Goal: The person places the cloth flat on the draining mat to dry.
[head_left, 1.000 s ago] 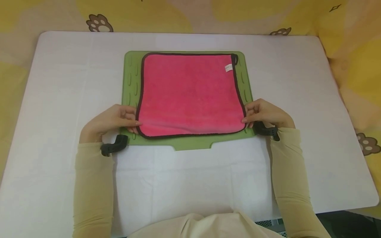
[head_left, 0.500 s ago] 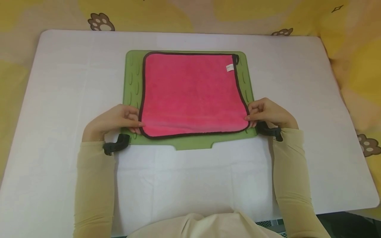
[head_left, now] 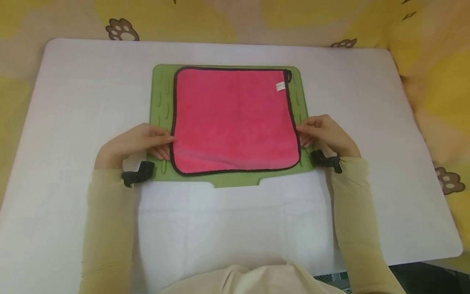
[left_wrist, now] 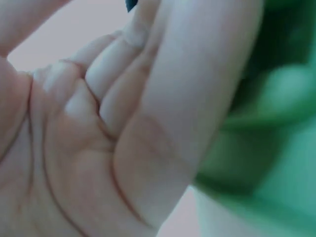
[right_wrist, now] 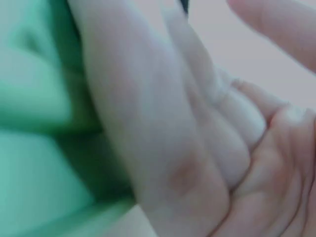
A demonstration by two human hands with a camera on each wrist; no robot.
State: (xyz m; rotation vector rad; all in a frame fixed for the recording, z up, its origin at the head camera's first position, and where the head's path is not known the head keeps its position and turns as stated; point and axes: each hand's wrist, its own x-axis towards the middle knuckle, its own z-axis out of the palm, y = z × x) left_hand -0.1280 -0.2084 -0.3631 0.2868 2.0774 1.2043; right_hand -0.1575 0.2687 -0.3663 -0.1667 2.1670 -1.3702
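Observation:
A pink towel (head_left: 235, 118) with dark edging lies spread on a green mat (head_left: 158, 98) with raised ribs, in the head view. A slight crease runs across its front part. My left hand (head_left: 139, 141) pinches the left edge, its thumb tip over the edging, a little back from the front corner. On the opposite side, the right hand (head_left: 327, 130) holds the right edge with thumb and index finger, the other fingers down on the mat. Both wrist views show curled fingers close up beside blurred green mat; the towel does not show there.
The mat lies on a white table (head_left: 235, 228), its front tab toward the person. A white tag (head_left: 280, 86) and a dark loop (head_left: 288, 76) sit at the towel's back right corner. Yellow cloth with paw prints (head_left: 122, 30) hangs behind.
Both hands have moved back along the towel's side edges, away from its front corners. The towel's front edge now lies slightly nearer the person, with its front corners uncovered.

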